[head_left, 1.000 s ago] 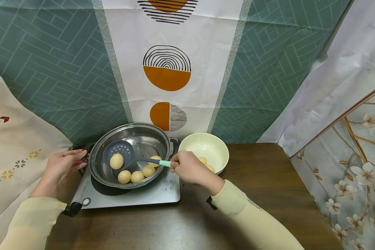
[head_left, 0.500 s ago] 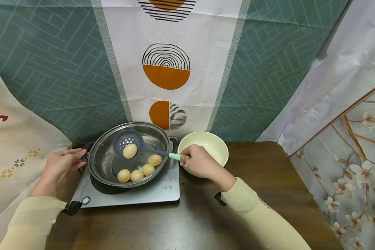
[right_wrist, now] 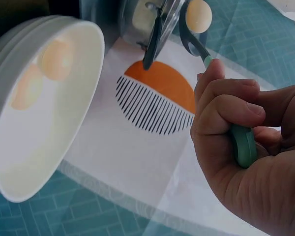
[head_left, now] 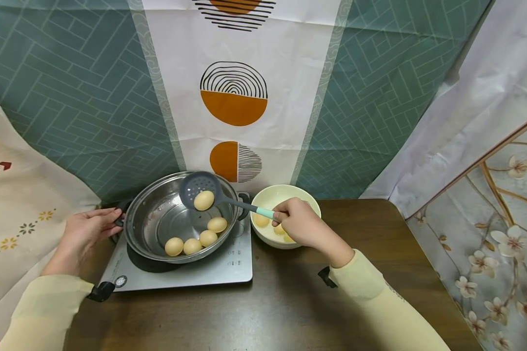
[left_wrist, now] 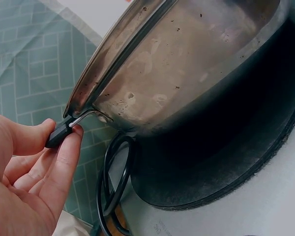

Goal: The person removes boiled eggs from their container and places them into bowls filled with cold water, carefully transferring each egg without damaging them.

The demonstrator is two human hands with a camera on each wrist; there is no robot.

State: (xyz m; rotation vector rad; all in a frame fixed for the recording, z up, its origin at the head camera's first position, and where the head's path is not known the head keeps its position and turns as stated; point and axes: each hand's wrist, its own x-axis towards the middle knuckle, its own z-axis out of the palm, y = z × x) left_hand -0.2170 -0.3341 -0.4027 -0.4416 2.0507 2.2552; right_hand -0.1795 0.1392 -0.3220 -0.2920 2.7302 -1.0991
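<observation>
My left hand (head_left: 84, 234) pinches the black side handle (left_wrist: 59, 133) of a steel pan (head_left: 153, 214) between thumb and fingers. The pan is tilted, its left side raised off the cooktop in the left wrist view. Several brown eggs (head_left: 192, 246) lie along its lower right side. In my right hand (head_left: 305, 222) is the mint-green grip of a grey slotted skimmer (head_left: 196, 183), fingers curled round it. One egg (head_left: 204, 200) sits in the skimmer's head, over the pan's far right rim. Beneath my right hand stands a cream bowl (head_left: 283, 191) holding a few eggs (right_wrist: 57, 60).
A silver induction cooktop (head_left: 228, 268) with a dark round plate (left_wrist: 187, 196) is under the pan. Black cable (left_wrist: 105, 196) loops beside the left hand. The brown wooden table (head_left: 369, 253) meets a patterned green-and-white curtain (head_left: 342, 146) at the back.
My right hand has moved the skimmer and its egg rightward, from the pan's left part to the far right rim. The left hand keeps its hold on the handle.
</observation>
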